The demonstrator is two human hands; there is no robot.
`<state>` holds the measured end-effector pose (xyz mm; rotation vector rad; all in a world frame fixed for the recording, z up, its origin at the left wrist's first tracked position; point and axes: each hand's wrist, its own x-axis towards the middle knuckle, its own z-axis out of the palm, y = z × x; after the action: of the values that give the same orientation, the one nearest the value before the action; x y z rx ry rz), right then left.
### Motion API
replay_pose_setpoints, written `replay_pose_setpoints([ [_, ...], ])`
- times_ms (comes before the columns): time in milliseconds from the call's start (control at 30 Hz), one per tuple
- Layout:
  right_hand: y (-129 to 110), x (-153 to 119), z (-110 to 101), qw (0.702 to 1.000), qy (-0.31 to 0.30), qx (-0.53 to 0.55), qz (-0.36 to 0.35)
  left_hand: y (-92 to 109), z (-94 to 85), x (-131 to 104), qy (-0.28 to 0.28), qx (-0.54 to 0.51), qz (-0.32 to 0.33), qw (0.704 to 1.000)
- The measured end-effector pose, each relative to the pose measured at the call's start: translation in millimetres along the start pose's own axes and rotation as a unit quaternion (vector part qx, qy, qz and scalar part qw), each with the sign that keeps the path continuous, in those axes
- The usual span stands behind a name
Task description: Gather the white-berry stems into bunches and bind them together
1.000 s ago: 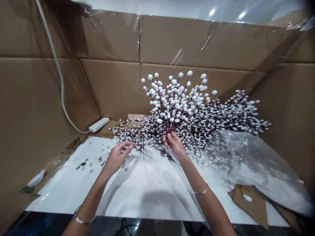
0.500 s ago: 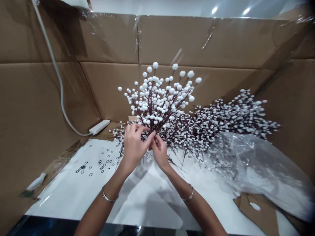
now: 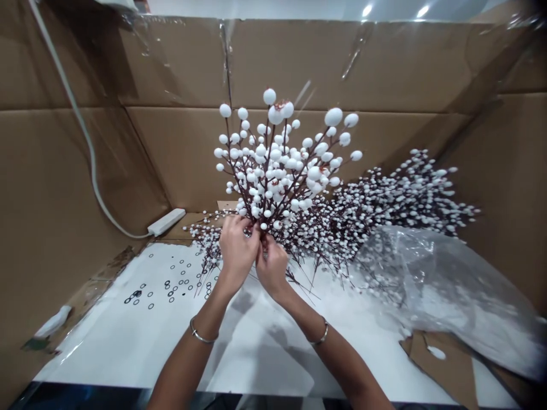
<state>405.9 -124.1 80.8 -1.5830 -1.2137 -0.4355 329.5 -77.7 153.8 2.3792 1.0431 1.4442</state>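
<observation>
A bunch of artificial white berry branches (image 3: pixel 277 162) with dark brown stems stands upright between my hands, its tops fanned out. My left hand (image 3: pixel 240 250) pinches the gathered stems from the left, fingers curled round their base. Close beside it, my right hand (image 3: pixel 272 265) is closed on the same stems slightly lower down. The fingertips and stem ends are partly hidden. Behind and right of the bunch lies a heap of similar berry branches (image 3: pixel 376 208). Several small black rings (image 3: pixel 183 282) are scattered on the white sheet to the left.
Cardboard walls (image 3: pixel 171 148) enclose the back and sides of the white work surface (image 3: pixel 128 341). A white power strip (image 3: pixel 166 222) with a cable sits at the back left. Clear plastic wrap (image 3: pixel 436 279) covers the right side, near a cardboard piece (image 3: pixel 453 364).
The bunch has come nearer and tilted toward me, its berries looking larger. Both hands have drawn closer together at the stems, with my right fingers more curled. The view has shifted slightly.
</observation>
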Motion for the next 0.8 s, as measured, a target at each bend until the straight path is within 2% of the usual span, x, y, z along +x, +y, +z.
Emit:
replay_pose_setpoints([
  [233, 1.8, 7.2, -7.6, 0.999, 0.019, -0.016, -0.021, 9.5, 3.0, -1.5, 0.014, -0.012, -0.011, 1.000],
  [500, 5.2, 11.0, -10.0, 1.000, -0.003, -0.008, 0.006, 16.6, 8.1, -2.4, 0.012, -0.007, -0.012, 1.000],
  [600, 4.2, 14.8, -14.2, 0.998, -0.034, 0.029, 0.049, 15.4, 10.0, -1.6, 0.006, -0.028, -0.028, 0.999],
  [667, 6.2, 20.4, -18.8, 0.990, -0.061, 0.082, 0.095, 14.2, 7.6, -3.1, -0.010, -0.078, -0.042, 0.996],
  [733, 13.1, 28.0, -22.4, 0.972, -0.091, 0.164, 0.143, 12.3, 0.8, -7.5, -0.025, -0.130, -0.056, 0.990],
  [800, 25.8, 36.0, -22.4, 0.941, -0.115, 0.256, 0.187, 8.1, -9.4, -14.6, -0.034, -0.157, -0.060, 0.985],
])
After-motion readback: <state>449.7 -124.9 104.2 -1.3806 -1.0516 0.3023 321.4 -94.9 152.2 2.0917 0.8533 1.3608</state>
